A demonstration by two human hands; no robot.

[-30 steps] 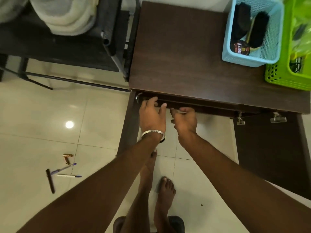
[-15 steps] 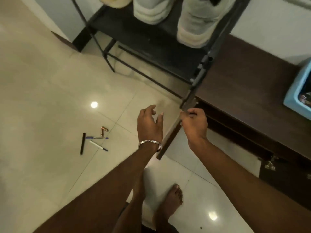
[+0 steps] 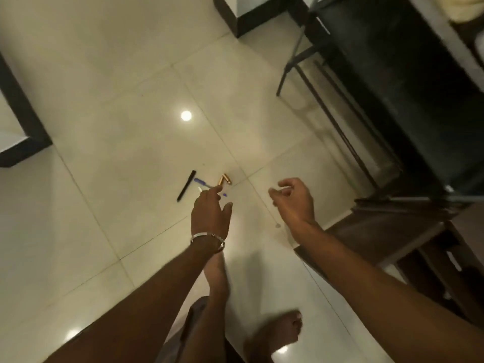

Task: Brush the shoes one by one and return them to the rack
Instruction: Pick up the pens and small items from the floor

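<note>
I see the black metal shoe rack (image 3: 392, 82) at upper right, its dark shelf tilted across my view, thin legs on pale tile; only a cream shoe (image 3: 468, 9) edge shows at the corner

Glossy tiled floor (image 3: 110, 121); shiny metal bangle (image 3: 208, 238); dark wood table (image 3: 387, 231).

So the floor (image 3: 117, 100) took up most of the frame. A few small bits lay on it around the centre: a stick-shaped thing (image 3: 186, 185) leftmost, a pen (image 3: 203, 183) right of it, and two little cylinders (image 3: 224, 179) just beside the pen. The left hand (image 3: 209, 213) was in front of those, the right hand (image 3: 294, 203) off to its right. The rack (image 3: 392, 87) filled the upper right, with the surface (image 3: 387, 231) below it at right, and two bare feet (image 3: 275, 334) at the bottom centre.
</note>
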